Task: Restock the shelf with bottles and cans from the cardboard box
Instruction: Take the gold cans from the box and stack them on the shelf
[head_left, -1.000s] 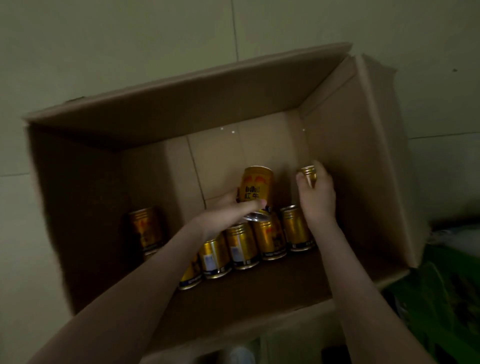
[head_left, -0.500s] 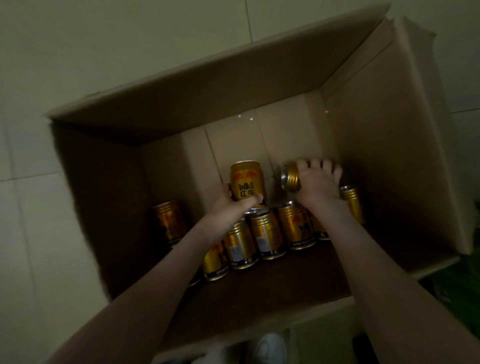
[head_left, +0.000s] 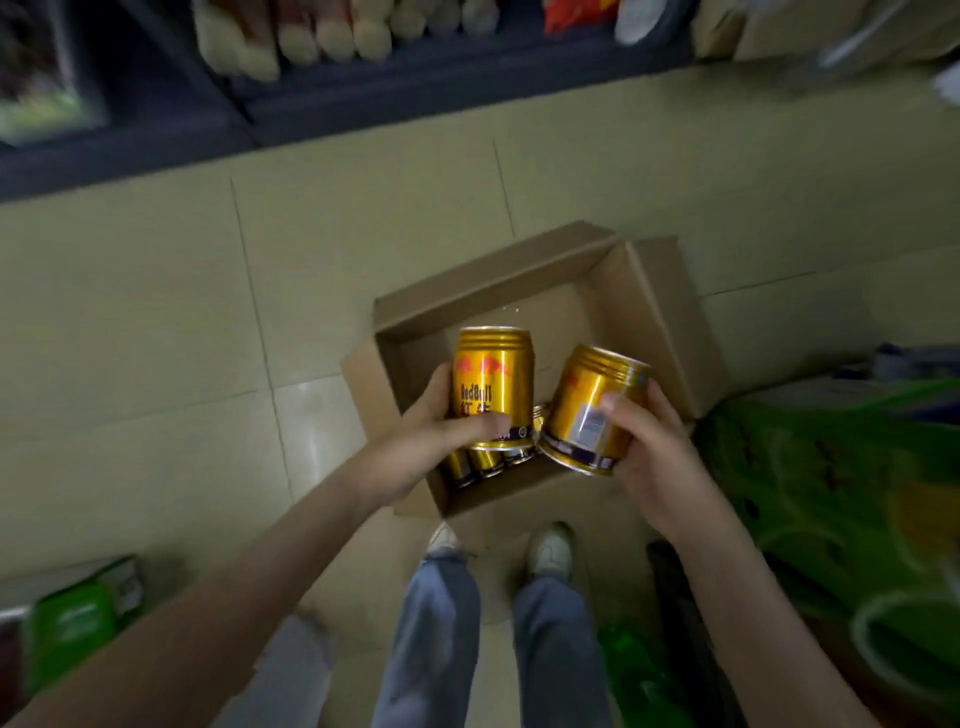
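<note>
Left hand (head_left: 439, 441) fingers wrapped round upright gold can (head_left: 492, 384); right hand (head_left: 644, 441) grips tilted gold can (head_left: 592, 410), thumb across label. Cardboard box (head_left: 670, 322) below both.

A gold metal can lettered RedBull (head_left: 493, 387) stands upright at the centre of the frame, gripped round its lower half by the left hand (head_left: 441, 441). Just right of it, a second gold metal can (head_left: 592, 410) tilts with its top toward the upper right and a pale label patch facing up, gripped by the right hand (head_left: 654, 452). Their bases sit close together. Beneath both, an open brown cardboard box (head_left: 660, 322) rests on the floor, with more gold cans (head_left: 485, 462) lined along its lower wall. A dark shelf (head_left: 415, 98) crosses the top of the frame, blurred.
</note>
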